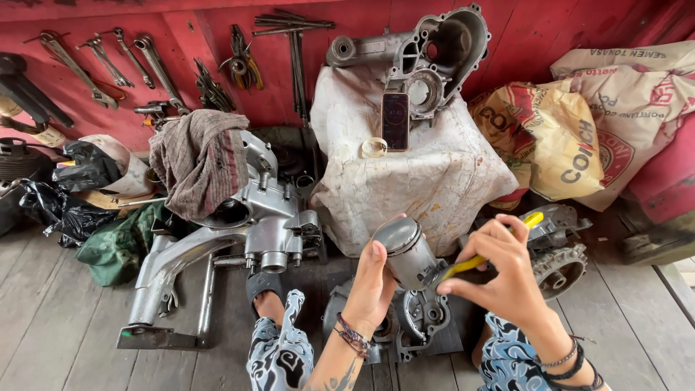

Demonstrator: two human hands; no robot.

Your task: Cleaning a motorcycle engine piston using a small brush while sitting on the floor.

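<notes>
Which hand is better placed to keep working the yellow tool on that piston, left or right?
Right, probably. The right hand already grips the yellow-handled tool, its tip at the piston, while the left hand is busy holding the piston.

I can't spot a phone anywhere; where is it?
In the head view, the phone stands upright at top centre on the white cloth-covered block, leaning against the grey engine casing.

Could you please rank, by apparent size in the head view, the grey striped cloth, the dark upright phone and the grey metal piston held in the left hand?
1. Grey striped cloth.
2. Grey metal piston, though it is nearest the camera.
3. Dark upright phone.
</notes>
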